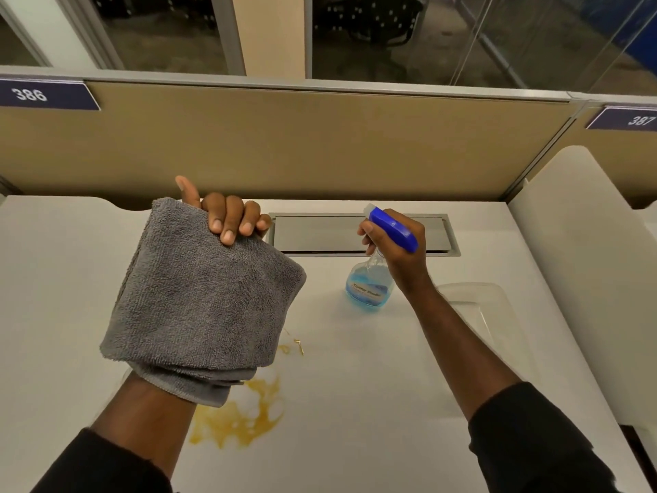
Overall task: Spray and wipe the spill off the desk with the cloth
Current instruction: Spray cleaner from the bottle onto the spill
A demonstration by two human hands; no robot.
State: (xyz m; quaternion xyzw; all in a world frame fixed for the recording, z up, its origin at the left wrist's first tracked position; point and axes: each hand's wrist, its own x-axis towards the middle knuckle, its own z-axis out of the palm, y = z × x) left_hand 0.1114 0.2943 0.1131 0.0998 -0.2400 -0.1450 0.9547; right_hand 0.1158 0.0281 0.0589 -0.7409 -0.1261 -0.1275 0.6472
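Fingers pinch folded grey terry cloth above amber spill.

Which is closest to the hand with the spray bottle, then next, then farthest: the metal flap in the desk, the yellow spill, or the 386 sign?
From the right hand:
1. Metal flap, just behind it.
2. Yellow spill, nearer the person, to the left.
3. 386 sign, far left on the divider.
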